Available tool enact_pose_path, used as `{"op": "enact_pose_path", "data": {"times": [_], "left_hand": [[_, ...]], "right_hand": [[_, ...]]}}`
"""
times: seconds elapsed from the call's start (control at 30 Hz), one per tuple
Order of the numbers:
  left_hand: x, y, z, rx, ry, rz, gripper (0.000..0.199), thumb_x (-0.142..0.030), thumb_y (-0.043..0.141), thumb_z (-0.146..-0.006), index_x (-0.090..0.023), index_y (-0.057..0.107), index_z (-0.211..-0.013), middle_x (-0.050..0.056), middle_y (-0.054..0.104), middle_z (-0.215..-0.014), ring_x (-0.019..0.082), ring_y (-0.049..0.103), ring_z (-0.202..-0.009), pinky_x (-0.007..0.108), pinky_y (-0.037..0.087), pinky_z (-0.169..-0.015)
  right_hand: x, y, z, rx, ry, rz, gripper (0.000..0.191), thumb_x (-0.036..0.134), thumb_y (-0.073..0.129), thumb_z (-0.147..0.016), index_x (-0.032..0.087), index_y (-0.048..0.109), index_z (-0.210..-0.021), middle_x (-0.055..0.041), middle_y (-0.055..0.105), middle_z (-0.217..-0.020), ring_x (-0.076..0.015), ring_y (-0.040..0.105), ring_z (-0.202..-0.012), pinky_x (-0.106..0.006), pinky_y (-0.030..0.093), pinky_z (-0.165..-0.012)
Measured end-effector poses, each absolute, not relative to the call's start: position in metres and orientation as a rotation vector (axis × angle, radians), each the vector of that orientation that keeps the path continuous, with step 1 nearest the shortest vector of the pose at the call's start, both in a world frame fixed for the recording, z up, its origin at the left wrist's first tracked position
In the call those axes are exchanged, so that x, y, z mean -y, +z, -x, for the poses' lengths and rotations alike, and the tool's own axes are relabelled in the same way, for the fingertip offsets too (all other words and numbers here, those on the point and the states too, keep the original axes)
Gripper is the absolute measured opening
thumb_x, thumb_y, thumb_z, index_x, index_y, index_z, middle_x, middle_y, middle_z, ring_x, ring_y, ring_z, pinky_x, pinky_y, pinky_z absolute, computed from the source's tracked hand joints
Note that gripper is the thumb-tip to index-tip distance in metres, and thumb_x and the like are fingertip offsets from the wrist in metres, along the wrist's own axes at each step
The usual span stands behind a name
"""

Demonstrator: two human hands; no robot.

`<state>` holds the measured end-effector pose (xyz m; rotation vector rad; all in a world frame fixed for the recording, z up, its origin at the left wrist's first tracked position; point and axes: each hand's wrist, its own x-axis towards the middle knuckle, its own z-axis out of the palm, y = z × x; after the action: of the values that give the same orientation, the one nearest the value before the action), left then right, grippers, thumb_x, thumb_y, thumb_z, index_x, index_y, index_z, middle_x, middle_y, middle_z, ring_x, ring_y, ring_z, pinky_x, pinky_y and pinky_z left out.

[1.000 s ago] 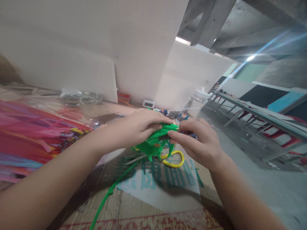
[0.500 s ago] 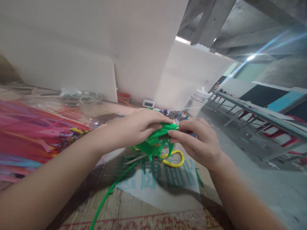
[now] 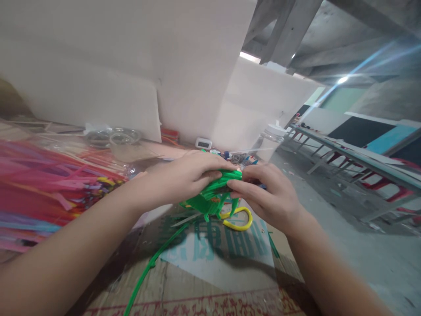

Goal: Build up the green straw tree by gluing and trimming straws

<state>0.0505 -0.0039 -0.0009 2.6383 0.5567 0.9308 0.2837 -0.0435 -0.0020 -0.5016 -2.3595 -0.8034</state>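
A bundle of green fuzzy strips [image 3: 205, 202] is held above the table between my two hands. My left hand [image 3: 190, 173] grips its upper left side, thumb and fingers closed on it. At its right end, my right hand [image 3: 269, 191] has thumb and fingers pinched on the strips. Yellow-handled scissors [image 3: 241, 225] lie under the bundle, partly hidden by it, with a blade showing to the left. One long green strip [image 3: 149, 263] trails from beneath toward the front edge of the view.
Pink, red and blue strips [image 3: 29, 188] are piled at the left. Behind my hands are clear round containers [image 3: 123, 137], a small white clock [image 3: 203, 143] and a lidded jar [image 3: 271, 138]. A white printed sheet [image 3: 226, 267] covers part of the cardboard. Long tables [image 3: 348, 156] stand at right.
My right hand has shifted slightly left along the green bundle. My left hand and the scissors look almost unmoved.
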Motion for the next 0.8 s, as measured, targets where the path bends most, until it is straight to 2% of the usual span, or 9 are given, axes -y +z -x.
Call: {"op": "enact_pose_path", "data": {"times": [0.8], "left_hand": [[0.0042,-0.0012,-0.0498,-0.544,0.921,-2.655,0.036,-0.014,0.05,-0.096,-0.02,0.064,-0.129,0.007,0.068,-0.131,0.022,0.063,-0.121,0.037,0.049,-0.104]], "right_hand": [[0.042,-0.0015,-0.2863,2.345,-0.824,0.468,0.015,0.016,0.067,-0.091,0.021,0.065,-0.104,-0.0035,0.066,-0.094,-0.0136,0.055,-0.078,-0.03,0.038,-0.067]]}}
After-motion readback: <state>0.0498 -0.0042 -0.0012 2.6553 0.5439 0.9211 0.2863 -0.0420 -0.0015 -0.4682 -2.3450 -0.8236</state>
